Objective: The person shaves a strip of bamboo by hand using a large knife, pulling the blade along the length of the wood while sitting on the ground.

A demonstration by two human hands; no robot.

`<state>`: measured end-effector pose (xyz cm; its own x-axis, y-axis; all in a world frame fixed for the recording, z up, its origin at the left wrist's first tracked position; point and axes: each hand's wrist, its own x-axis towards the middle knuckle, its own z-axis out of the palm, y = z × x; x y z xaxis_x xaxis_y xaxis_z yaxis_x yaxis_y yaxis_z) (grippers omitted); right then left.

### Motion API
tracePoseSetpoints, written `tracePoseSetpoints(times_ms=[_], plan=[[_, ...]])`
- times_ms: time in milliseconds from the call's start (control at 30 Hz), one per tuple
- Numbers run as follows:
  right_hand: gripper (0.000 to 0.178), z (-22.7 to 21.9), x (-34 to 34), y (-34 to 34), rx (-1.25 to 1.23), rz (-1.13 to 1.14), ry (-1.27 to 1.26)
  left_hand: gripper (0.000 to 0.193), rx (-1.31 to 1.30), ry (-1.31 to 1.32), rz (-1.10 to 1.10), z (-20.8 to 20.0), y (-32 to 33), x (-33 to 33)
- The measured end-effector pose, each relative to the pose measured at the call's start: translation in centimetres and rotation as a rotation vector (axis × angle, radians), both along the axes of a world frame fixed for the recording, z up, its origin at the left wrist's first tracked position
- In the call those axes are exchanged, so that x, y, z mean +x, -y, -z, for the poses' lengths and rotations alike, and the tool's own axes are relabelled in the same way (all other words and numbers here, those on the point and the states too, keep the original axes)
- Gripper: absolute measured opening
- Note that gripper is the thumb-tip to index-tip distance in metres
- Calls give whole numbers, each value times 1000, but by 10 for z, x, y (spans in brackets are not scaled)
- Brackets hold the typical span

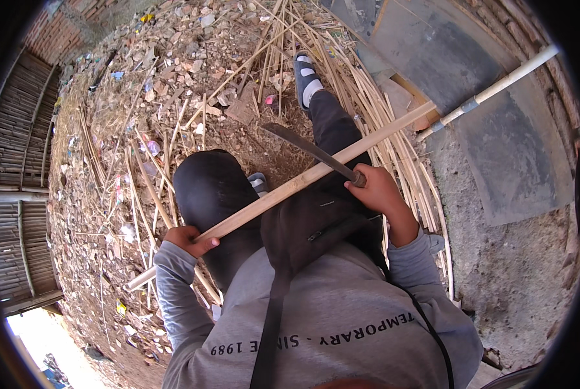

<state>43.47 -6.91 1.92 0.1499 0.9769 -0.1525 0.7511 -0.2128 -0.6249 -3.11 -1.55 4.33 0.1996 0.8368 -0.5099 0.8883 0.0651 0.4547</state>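
Observation:
Across my lap lies a long pale bamboo strip (283,192), slanting from low on the left up to the far right. My left hand (190,240) is wrapped round it toward its lower left end. In my right hand (372,188) I grip the handle of a machete (312,150) with a dark, slightly curved blade. The blade points up and left and crosses over the strip near its middle; whether its edge touches the wood I cannot tell. The strip's far end reaches past my right knee.
Many thin bamboo strips (403,155) lie along my right leg, and more sticks (144,188) are scattered on the left. Rubble and litter (166,84) cover the ground. A pale pole (504,84) and dark flat panels (517,155) stand at right; a bamboo wall (17,123) is at left.

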Motion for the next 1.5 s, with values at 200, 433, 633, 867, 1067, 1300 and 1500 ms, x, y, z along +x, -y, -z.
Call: tracePoseSetpoints(times_ms=[200,433,633,867,1067,1300,1500], plan=[[27,-5,5,-3,51,32,24,71,4,21,-6,7,1,-3],[29,0,6,0,39,81,16,71,31,27,-2,4,2,0],[29,-1,4,3,42,82,-11,71,4,7,12,2,0,1],[29,-2,6,2,34,65,-4,71,-5,10,14,7,-1,-3],[30,5,7,3,38,71,-4,71,-7,15,7,4,0,-1],[31,15,8,4,45,55,-47,72,12,-12,29,1,-1,1],[31,15,6,5,35,67,-63,76,17,-32,33,0,-1,2]])
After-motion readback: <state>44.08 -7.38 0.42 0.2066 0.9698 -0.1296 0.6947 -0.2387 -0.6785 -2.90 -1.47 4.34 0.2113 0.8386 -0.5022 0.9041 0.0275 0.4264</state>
